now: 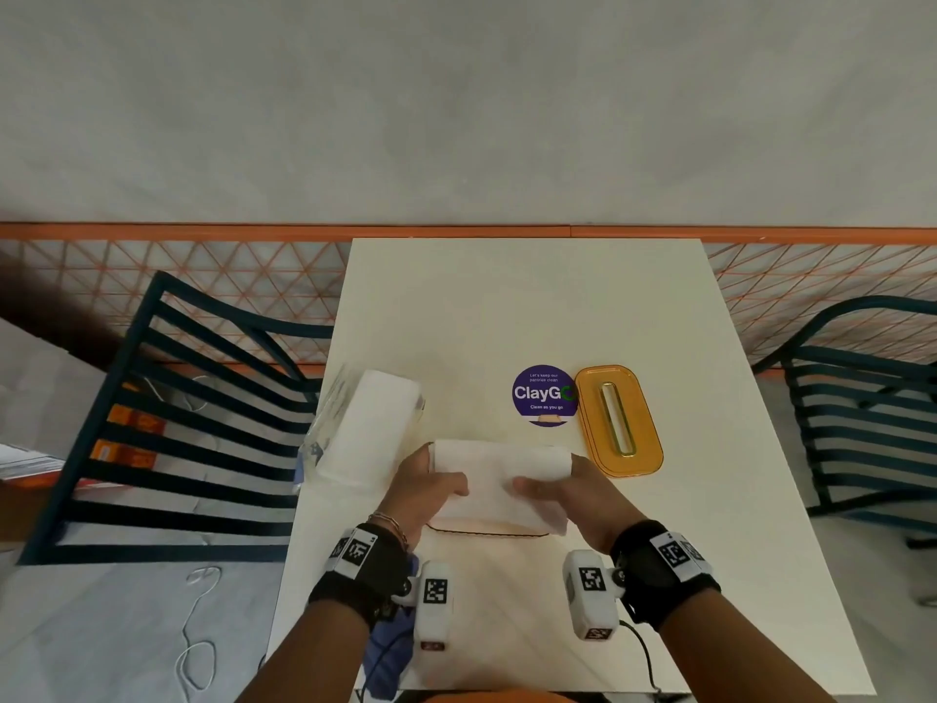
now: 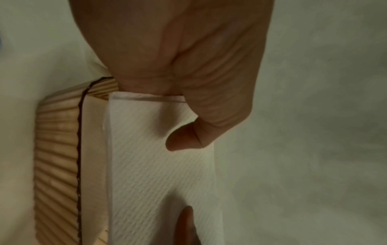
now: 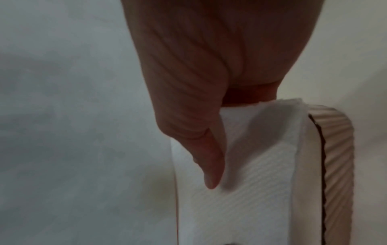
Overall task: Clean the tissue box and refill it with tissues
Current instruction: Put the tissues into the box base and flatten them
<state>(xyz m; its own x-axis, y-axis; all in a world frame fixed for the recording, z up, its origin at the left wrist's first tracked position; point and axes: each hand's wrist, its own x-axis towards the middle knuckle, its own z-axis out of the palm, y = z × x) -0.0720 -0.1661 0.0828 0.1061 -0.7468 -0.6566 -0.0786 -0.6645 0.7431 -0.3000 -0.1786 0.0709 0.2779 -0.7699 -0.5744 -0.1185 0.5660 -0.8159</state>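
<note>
Both hands (image 1: 499,487) clamped on tissue stack (image 1: 499,474) ends; lower level into ribbed box (image 2: 56,165), lid (image 1: 618,421) at 2 o'clock.

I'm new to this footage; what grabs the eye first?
Both hands, left and right, grip a white tissue stack over the ribbed box at the table's near middle. To its right lies an amber lid, beside a purple ClayGo sticker.
</note>
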